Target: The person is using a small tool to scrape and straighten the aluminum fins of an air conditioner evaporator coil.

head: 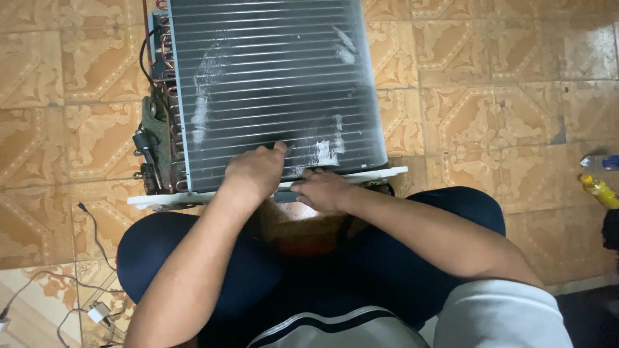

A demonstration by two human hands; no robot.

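Left hand (255,171) pressing ribbed metal coil fins (277,84), right hand (322,190) below

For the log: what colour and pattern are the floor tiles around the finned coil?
Tan-orange floor tiles with a pale geometric-floral pattern, seen in the head view.

a large finned metal condenser coil on a white plastic base (271,84) lies flat on the patterned tiled floor (503,96), just before the seated person's knees. the left hand (255,171) rests on its near edge, the right hand (322,189) just beside it at the base rim. thin loose cables (90,232) lie to the left, and a small yellow bottle (599,191) sits far right.
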